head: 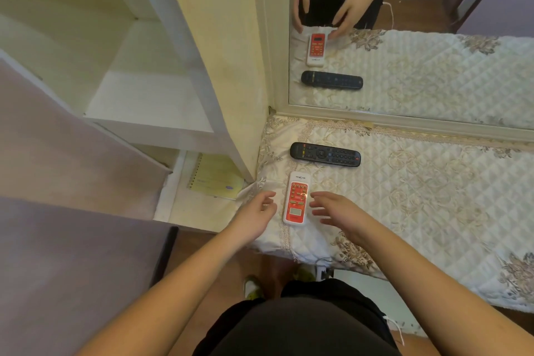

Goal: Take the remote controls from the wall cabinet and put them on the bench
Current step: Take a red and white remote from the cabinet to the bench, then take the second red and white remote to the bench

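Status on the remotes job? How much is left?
Done: black remote and red-and-white remote both lie on the quilted bench. In hand: nothing; left hand and right hand hover open beside the red one. Left: visible cabinet shelves show no remotes.

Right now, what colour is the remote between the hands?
The remote is red with a white casing, seen best in the head view.

bench cover (433, 196): cream quilted, floral | remotes: black (325, 154), red-white (296, 198) | notebook (215, 179): yellow
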Motion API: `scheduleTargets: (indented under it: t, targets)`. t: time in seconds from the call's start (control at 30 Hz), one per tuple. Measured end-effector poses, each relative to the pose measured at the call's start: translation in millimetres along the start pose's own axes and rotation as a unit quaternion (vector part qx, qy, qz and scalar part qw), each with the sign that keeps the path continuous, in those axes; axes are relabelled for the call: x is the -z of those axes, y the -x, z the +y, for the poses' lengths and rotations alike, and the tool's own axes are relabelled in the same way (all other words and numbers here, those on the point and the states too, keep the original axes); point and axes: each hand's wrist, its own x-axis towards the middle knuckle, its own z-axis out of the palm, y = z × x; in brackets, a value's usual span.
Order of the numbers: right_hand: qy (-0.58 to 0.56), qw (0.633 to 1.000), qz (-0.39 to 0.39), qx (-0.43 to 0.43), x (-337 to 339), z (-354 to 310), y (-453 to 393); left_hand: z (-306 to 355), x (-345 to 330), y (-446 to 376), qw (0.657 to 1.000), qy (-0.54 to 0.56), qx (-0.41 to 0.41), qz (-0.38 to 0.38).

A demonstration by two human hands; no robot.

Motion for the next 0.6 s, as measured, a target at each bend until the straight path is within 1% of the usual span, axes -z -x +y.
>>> scheduleTargets:
  t: [0.03,0.1,0.17,0.2,0.3,0.4,0.47,0.5,0.53,0.6]
  targets:
    - [0.017,1.0,-0.001,0.008,-3,0,4,-3,2,5,0.999,-0.034,-0.021,0.003]
    - [0.044,0.999,0.002,0.025,-12,0,11,-9,7,16,0.988,-0.142,-0.055,0.013]
    - [0.072,0.996,0.013,0.046,-24,1,19,-17,13,27,0.961,-0.263,-0.074,0.032]
    - [0.092,0.994,0.018,0.062,-31,1,24,-21,16,34,0.95,-0.301,-0.075,0.041]
    - [0.174,0.978,0.03,0.114,-56,6,36,-32,26,57,0.926,-0.354,-0.107,0.072]
    - [0.276,0.944,0.044,0.174,-79,15,43,-45,35,84,0.9,-0.399,-0.139,0.108]
    - [0.329,0.922,0.048,0.196,-94,16,48,-53,43,99,0.889,-0.416,-0.142,0.127]
    - [0.365,0.904,0.063,0.212,-102,16,51,-59,47,105,0.887,-0.421,-0.137,0.133]
    - [0.417,0.871,0.09,0.243,-110,16,54,-66,51,110,0.886,-0.424,-0.132,0.136]
    - [0.536,0.773,0.131,0.312,-125,18,59,-79,59,120,0.885,-0.425,-0.124,0.143]
